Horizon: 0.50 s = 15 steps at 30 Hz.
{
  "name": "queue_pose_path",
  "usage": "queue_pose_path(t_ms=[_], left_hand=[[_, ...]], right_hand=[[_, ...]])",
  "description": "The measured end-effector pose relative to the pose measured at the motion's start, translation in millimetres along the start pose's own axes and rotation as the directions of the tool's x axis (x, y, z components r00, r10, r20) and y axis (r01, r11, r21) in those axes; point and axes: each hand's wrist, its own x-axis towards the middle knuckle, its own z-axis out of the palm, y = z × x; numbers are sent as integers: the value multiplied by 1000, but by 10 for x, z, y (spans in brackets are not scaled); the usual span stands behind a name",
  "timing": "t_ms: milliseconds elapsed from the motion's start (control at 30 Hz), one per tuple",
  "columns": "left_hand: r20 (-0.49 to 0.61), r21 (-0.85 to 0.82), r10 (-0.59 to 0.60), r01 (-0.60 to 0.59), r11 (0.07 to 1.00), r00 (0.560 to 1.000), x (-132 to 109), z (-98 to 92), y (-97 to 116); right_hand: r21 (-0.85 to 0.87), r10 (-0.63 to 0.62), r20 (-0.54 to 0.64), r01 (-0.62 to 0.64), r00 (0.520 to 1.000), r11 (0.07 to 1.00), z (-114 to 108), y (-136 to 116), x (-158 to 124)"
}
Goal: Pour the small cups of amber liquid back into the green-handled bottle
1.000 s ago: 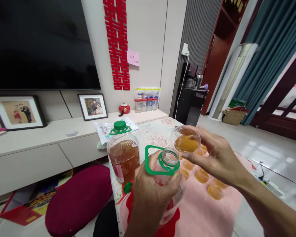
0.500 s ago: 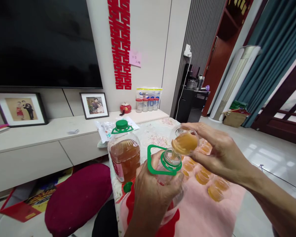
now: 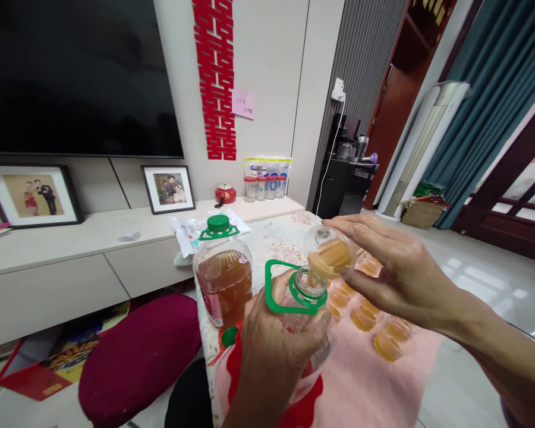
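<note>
My left hand is wrapped round the neck of a clear plastic bottle with a green carry handle. Above its open mouth, my right hand grips a clear plastic cup tilted to the left. Amber liquid in the cup reaches its lower lip and runs down at the bottle mouth. My left hand hides much of the bottle's body. To the left stands a large capped bottle of brown liquid, with a loose green cap in front of it.
Several cups of amber liquid stand on the pink cloth at the right. A red scalloped mat lies under the bottle I hold. A maroon stool is at the left, beside the white cabinet.
The cup in my right hand has tipped a little further toward the bottle mouth. My left hand keeps its hold on the bottle. The whole view has shifted slightly.
</note>
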Motion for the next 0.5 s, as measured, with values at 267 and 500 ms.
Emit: queue_pose_path(t_ms=[267,500], left_hand=[[13,32,36,-36,999,999,25,7,-97],[-15,27,65,-64,998,998,17,21,-90]], right_hand=[[-38,-69,21,69,997,997,-41,-30,62],[-138,-140,50,145,989,980,-65,-78,135]])
